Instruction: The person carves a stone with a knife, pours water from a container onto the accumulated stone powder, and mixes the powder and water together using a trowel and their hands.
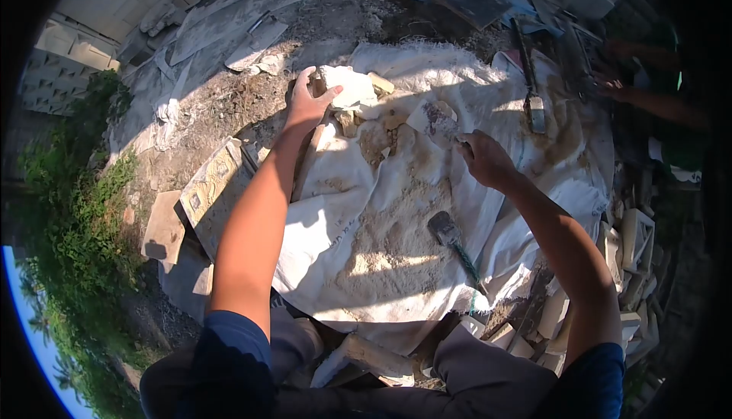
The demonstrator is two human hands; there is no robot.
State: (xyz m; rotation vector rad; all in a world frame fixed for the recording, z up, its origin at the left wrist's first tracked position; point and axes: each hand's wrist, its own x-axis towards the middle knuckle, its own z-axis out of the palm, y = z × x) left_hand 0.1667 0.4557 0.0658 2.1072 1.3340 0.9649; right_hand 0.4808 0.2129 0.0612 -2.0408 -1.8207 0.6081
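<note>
Head cam: we've got both hands out over white woven sacking (473, 72) spread on the ground, pt sun, pt shade. Our L hand (307, 105) is clamped on the L end of a rough white chunk (351, 89), thumb on its near face, fingers round the far edge. Chunk sits nr the far-L edge of the sacking, w/ a yellowish lump (381, 82) just R of it & a tan lump (347, 123) just below. Our R hand (488, 161) is closed round the handle of a trowel-like tool (435, 118), blade angled up-L twd the chunk but apart from it; exact blade shape we can't tell under the pale stuff on it.

Pale powder (396, 247) covers the mid of the sacking. A flat brush (444, 228) w/ green on its handle lies b/w our forearms, nr side. Farther R, a dark-handled scraper (537, 114) lies flat. Off L: patterned tile (217, 183), tilted. Far R, in shade: a co-worker's hand (608, 86); can't tell its grip.
</note>
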